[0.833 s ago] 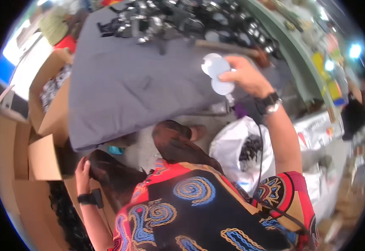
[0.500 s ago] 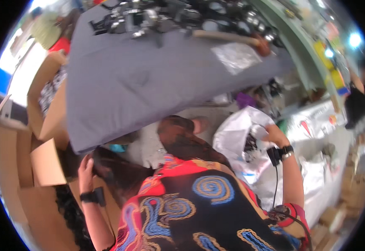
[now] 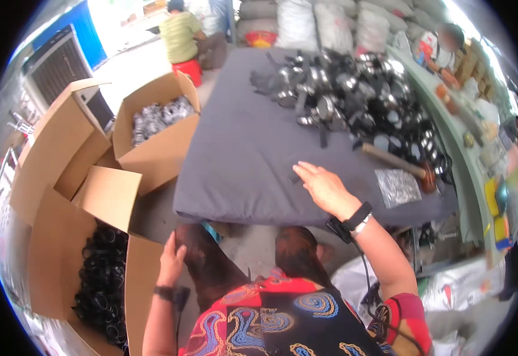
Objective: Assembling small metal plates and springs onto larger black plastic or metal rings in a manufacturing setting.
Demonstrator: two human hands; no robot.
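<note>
My right hand (image 3: pixel 328 188) lies palm down over the near part of the grey padded table (image 3: pixel 235 148), its fingers stretched to the left. A small dark patch shows by its fingertips; I cannot tell whether it is a part or a shadow. My left hand (image 3: pixel 171 258) rests by my left knee, fingers apart, holding nothing. Across the table's far right lies a heap of round silver parts with black straps (image 3: pixel 354 89). To the right of my right hand are a wooden-handled mallet (image 3: pixel 395 161) and a clear plastic bag (image 3: pixel 398 187) of small pieces.
On my left stand an open carton of black ring-like parts (image 3: pixel 101 285) and a carton of silver parts (image 3: pixel 161 118). A green ledge (image 3: pixel 448 130) runs along the table's right side. A person on a red stool (image 3: pixel 189 71) sits beyond; another is at the far right.
My right hand has left the white sack on the right and come over the table. My left hand stays by my knee. The view has lifted and turned, showing more of the table.
</note>
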